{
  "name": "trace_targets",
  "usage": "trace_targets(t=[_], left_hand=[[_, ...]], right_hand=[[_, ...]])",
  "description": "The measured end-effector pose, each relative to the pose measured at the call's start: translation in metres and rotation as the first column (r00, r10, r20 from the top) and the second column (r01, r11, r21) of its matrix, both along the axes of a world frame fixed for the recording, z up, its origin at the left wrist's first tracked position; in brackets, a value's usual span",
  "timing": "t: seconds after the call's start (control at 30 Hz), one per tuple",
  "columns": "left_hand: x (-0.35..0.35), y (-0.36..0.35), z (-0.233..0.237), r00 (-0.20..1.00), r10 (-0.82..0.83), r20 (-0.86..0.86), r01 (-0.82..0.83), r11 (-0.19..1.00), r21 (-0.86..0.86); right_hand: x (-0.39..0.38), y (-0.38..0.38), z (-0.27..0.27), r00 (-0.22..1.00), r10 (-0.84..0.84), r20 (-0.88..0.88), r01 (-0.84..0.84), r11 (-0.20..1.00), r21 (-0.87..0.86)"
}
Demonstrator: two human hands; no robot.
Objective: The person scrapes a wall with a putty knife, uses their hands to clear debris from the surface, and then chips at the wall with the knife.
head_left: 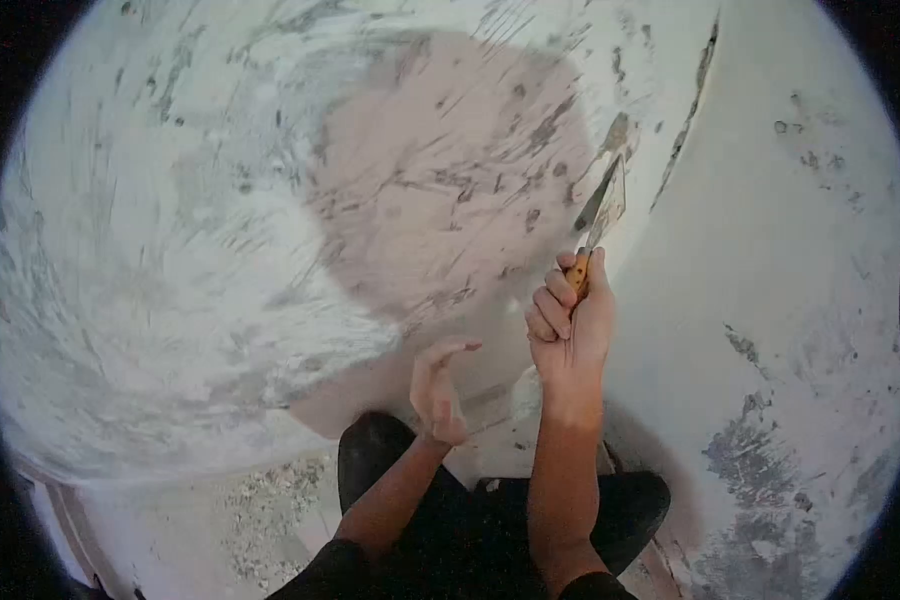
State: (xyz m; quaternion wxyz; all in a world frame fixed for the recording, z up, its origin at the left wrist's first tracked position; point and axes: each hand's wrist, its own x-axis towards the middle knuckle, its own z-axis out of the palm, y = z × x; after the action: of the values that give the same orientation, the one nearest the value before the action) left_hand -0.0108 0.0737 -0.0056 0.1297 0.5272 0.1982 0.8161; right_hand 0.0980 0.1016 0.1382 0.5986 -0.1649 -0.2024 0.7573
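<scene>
My right hand is wrapped around the yellow-brown handle of a putty knife. Its flat metal blade points up and away from me, overlapping a worn grey patch on the wall near the corner. To the left and lower down, my left hand is raised in front of the wall with its fingers loosely bent and apart, and nothing shows in it. The whitish wall facing me is streaked with dark scrapes and small pits. A large pinkish shadow falls across its middle.
A dark, jagged crack runs down near the corner on the right. The right-hand wall has grey bare patches low down. My bent knees are close to the wall, and crumbled debris lies on the floor at lower left.
</scene>
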Motion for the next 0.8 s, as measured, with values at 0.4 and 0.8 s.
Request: trace_targets(t=[0.4, 0.8], left_hand=[[0.017, -0.014, 0.024, 0.780, -0.623, 0.054, 0.546, 0.637, -0.545], [0.041, -0.004, -0.009, 0.507, -0.622, 0.596, 0.858, 0.426, -0.285]], right_hand=[[0.072, -0.120, -0.103, 0.876, 0.392, 0.282, -0.313, 0.906, -0.287], [0.024, -0.126, -0.062, 0.294, -0.408, 0.864, -0.023, 0.901, 0.434]])
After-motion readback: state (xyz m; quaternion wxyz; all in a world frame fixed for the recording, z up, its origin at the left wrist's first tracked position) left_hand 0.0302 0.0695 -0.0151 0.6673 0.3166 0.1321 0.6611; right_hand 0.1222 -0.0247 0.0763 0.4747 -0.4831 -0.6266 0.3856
